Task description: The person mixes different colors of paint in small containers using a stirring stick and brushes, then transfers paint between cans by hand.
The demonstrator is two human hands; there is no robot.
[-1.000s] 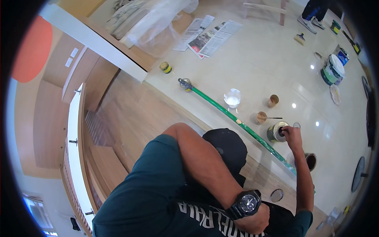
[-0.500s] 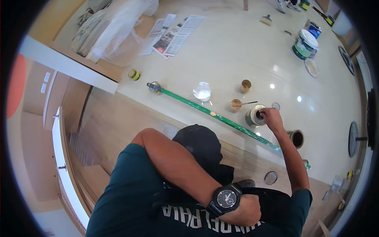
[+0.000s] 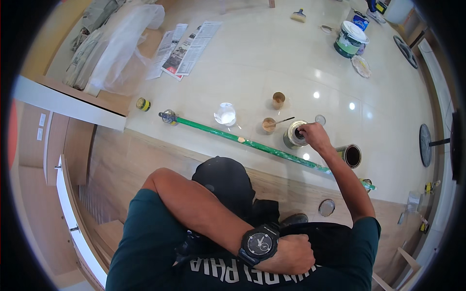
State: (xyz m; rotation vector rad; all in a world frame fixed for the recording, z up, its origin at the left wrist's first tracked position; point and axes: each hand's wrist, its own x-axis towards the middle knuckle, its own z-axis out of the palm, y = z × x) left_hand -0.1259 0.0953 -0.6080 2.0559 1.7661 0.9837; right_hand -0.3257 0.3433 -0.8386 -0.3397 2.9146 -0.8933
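We are holding our left arm [image 3: 155, 184] sharply bent, its forearm [image 3: 208, 211] lying slantwise across the front of our body. Our left hand [image 3: 290, 255] is resting low near our middle, its back facing up and its fingers curling under, mostly out of sight. We are holding our right arm [image 3: 347, 179] stretched out forward, and our right hand [image 3: 315, 136] is bending at the wrist, its fingers [image 3: 303, 130] bunching together and pointing leftward, fingertips partly hiding.

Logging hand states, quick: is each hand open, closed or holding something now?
Left hand: closed; any contents hidden.
Right hand: at the can; grip can't be told.
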